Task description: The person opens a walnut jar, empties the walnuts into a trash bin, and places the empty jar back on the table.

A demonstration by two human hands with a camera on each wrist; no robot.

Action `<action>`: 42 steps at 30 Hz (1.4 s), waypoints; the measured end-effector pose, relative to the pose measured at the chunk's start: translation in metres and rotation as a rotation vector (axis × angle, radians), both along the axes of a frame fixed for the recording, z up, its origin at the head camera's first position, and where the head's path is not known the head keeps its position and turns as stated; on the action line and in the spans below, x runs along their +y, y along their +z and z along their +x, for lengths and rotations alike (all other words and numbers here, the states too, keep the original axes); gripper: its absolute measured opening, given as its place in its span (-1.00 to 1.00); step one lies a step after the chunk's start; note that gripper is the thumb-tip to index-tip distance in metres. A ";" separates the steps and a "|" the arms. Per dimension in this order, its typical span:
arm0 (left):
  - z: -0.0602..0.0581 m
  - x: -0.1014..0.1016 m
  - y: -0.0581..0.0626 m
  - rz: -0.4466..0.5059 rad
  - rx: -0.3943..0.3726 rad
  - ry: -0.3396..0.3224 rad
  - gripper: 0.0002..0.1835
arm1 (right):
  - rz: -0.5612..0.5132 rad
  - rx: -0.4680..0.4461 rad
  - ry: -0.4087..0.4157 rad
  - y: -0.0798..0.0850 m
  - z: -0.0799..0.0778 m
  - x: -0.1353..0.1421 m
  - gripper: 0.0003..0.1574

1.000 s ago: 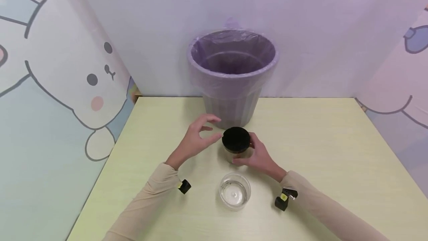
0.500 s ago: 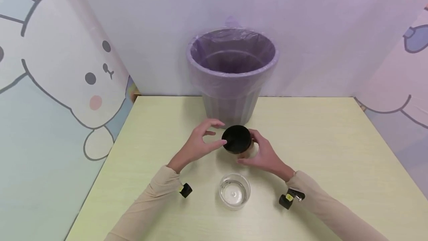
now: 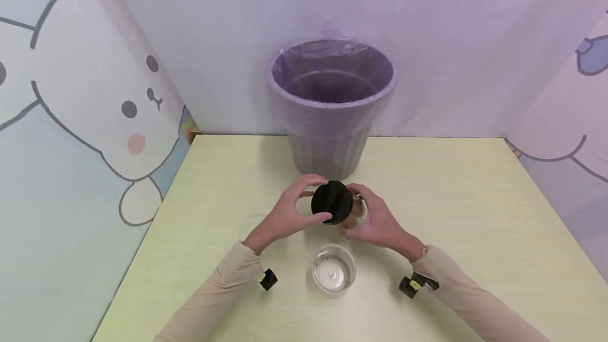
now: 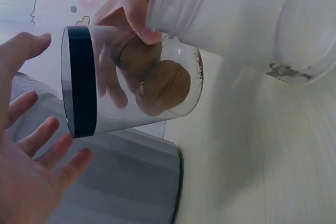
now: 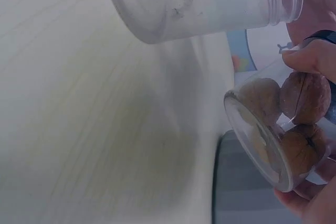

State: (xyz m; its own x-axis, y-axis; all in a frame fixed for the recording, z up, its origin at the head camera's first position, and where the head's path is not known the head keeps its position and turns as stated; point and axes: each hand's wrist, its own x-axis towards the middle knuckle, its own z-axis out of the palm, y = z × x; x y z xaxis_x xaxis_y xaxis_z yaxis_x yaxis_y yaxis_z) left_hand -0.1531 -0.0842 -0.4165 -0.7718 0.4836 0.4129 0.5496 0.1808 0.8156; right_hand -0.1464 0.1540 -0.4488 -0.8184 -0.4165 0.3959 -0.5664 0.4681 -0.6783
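My right hand point(image 3: 380, 220) grips a clear jar point(image 5: 247, 103) by its body, tilted above the table. Several walnuts point(image 4: 164, 87) show through its wall. Its black lid point(image 3: 332, 202) faces up and toward the left. Around that lid my left hand point(image 3: 292, 210) spreads its thumb and fingers; in the left wrist view they stand close to the lid with a gap at the thumb. Nearer to me, a second clear jar point(image 3: 333, 273) stands upright without a lid, its threaded neck and dark smudges visible in the wrist views.
A grey bin point(image 3: 328, 152) with a purplish liner stands behind the hands, against the back wall. Beside my left wrist a faint clear round rim point(image 3: 249, 220) shows on the pale table point(image 3: 451, 199). Cartoon-printed walls border both sides.
My right hand has lifted the walnut jar and tipped it, so the lid turns toward the left. My left hand has come rightward until its thumb and fingers flank the lid.
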 end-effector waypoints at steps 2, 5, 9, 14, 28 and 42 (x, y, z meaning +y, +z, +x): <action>0.002 0.001 0.002 -0.019 0.019 -0.013 -0.31 | 0.018 0.023 0.001 0.003 0.001 0.000 0.12; 0.004 0.001 0.004 -0.067 0.042 -0.027 -0.25 | 0.047 0.060 -0.003 0.007 0.003 -0.001 0.11; 0.004 0.002 0.005 -0.153 0.079 -0.025 -0.20 | 0.086 0.104 -0.007 0.012 0.005 -0.001 0.10; 0.006 0.003 0.009 -0.223 0.115 -0.020 -0.18 | 0.120 0.151 0.002 0.019 0.006 -0.002 0.10; 0.006 0.006 0.015 -0.210 0.188 0.016 -0.23 | 0.095 0.197 0.046 0.022 0.006 -0.004 0.10; 0.005 0.010 0.017 -0.163 -0.013 0.170 -0.30 | 0.101 0.303 -0.054 0.025 0.004 -0.010 0.08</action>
